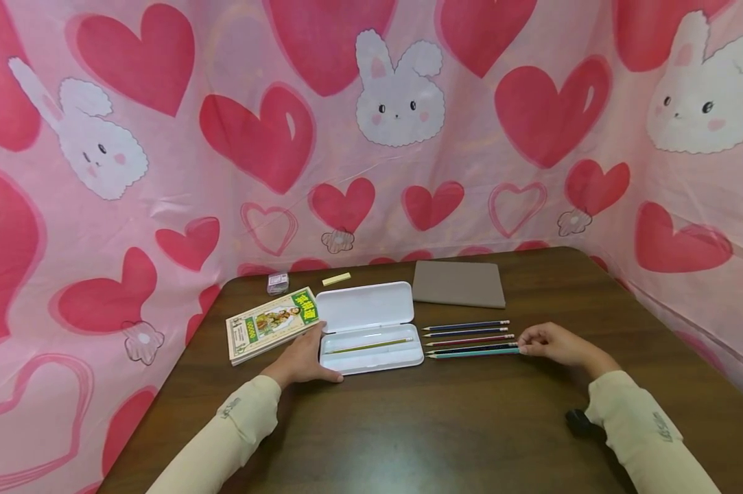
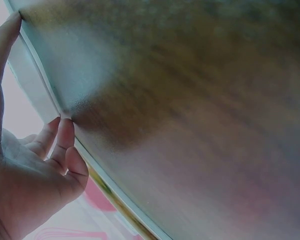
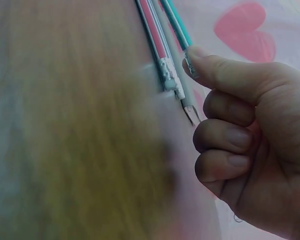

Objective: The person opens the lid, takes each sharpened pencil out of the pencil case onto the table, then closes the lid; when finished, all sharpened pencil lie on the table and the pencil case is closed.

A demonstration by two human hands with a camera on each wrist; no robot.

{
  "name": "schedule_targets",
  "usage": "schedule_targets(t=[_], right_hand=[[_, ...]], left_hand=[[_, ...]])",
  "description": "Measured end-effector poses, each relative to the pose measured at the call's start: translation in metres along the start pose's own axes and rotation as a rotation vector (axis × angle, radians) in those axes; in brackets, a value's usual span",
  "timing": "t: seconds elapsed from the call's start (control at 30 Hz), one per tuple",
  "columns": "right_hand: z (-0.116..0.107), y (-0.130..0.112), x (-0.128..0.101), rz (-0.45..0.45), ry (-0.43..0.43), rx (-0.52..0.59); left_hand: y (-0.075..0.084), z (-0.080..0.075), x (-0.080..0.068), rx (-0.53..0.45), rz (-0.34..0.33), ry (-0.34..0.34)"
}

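Picking up seems the step; the curled right hand [image 1: 554, 345] pinches the slender turquoise pencil [image 1: 473, 353], right of the open white rectangular case [image 1: 366, 309], which the spread left hand [image 1: 300, 357] touches. Next likely calls for a clean lift.

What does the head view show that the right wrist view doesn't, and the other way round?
Head view only: the left hand touching the white pencil case, the booklets, the grey notebook. Right wrist view only: the palm side of the right hand, three fingers curled. Both: that hand pinching the teal pencil, a red pencil, the heart-patterned backdrop.
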State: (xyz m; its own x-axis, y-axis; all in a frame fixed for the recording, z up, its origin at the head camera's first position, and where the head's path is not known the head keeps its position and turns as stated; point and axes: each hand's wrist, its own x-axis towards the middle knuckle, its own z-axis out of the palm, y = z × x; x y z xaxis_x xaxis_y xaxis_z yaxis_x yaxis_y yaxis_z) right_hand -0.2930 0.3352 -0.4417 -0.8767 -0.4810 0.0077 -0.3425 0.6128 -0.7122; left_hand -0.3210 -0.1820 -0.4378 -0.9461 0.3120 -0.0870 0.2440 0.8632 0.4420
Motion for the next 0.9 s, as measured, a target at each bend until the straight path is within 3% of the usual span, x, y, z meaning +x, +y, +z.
schedule_targets(t=[0.3,0.9], right_hand=[[0.0007,0.0006,-0.0046,-0.033,-0.046,0.064],[0.0060,0.0028,-0.0008,0.033,-0.026,0.083]], left_hand=[[0.0005,-0.0007,-0.0002,-0.002,-0.001,-0.003],[0.0022,-0.0022,-0.0010,-0.003,-0.014,-0.011]])
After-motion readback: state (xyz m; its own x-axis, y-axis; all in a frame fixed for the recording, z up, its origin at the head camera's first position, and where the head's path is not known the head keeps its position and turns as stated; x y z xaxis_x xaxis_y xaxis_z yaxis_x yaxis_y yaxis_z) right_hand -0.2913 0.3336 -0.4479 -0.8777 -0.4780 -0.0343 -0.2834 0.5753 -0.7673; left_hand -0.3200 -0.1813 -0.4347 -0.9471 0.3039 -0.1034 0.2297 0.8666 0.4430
